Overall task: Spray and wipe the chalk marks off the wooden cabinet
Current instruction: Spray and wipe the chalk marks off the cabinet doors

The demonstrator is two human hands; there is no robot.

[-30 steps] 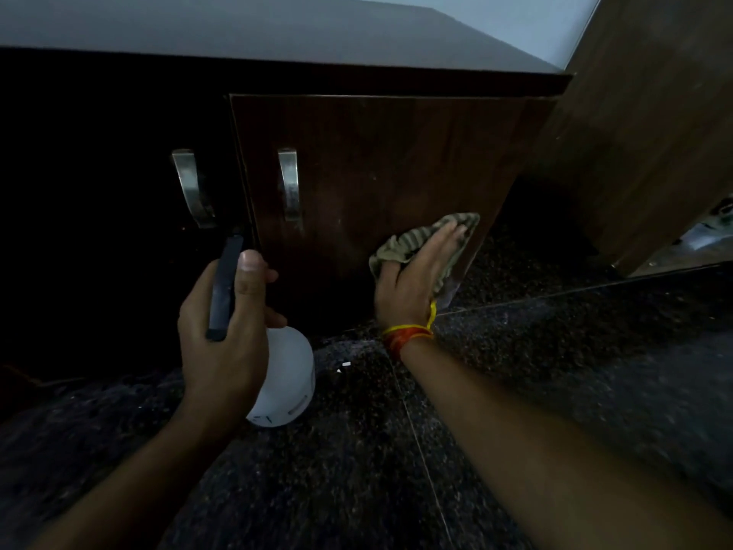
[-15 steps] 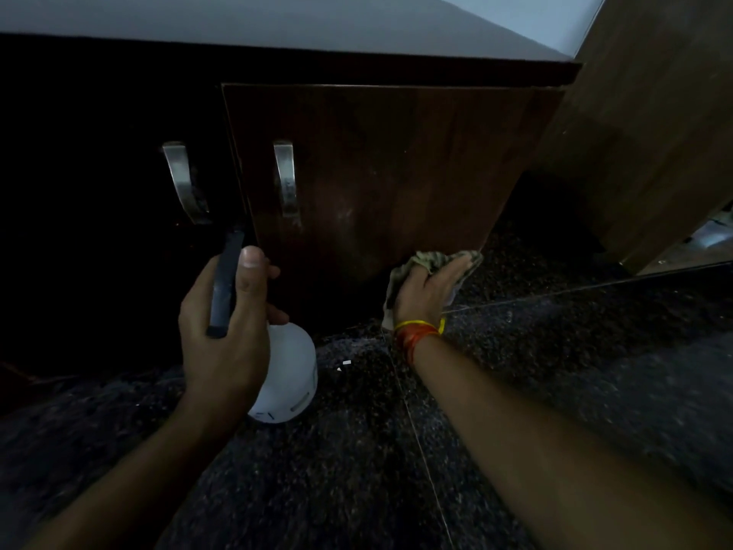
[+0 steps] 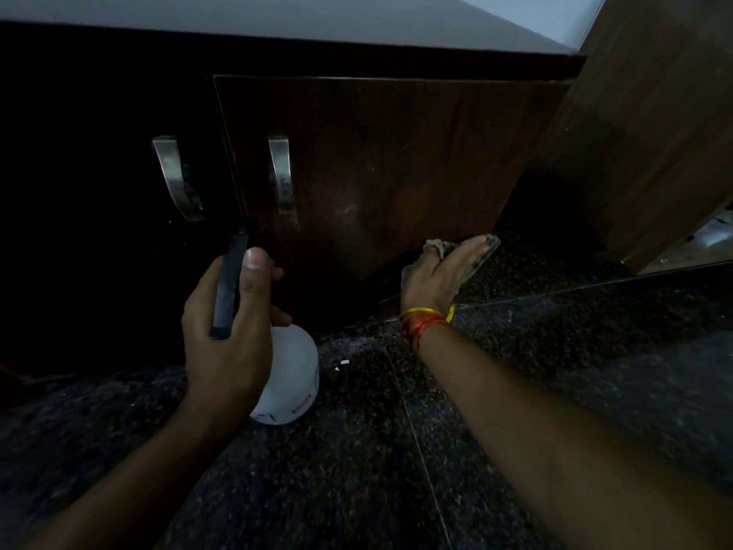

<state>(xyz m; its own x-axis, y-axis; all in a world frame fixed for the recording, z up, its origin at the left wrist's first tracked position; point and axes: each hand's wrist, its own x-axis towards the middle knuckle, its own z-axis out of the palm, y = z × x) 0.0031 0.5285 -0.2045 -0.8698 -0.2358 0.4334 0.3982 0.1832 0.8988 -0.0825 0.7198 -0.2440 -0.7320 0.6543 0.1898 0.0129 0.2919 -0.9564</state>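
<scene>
The wooden cabinet door [image 3: 396,152] is dark brown with faint pale smudges [image 3: 359,216] near its lower middle. My right hand [image 3: 440,271] lies flat with straight fingers on a greenish cloth [image 3: 432,246], pressing it against the door's bottom edge. My left hand [image 3: 234,315] grips a white spray bottle [image 3: 293,375] with a dark spray head [image 3: 230,279], held in front of the door's lower left part, thumb up along the head.
Two metal handles [image 3: 281,176] [image 3: 174,180] sit on the cabinet doors. The left door is in deep shadow. A tall wooden panel [image 3: 654,125] stands at the right. The floor [image 3: 396,450] is dark speckled stone with small white bits [image 3: 343,364].
My right hand has slid the cloth down the door from mid-height to its bottom edge. My left hand with the bottle has stayed put.
</scene>
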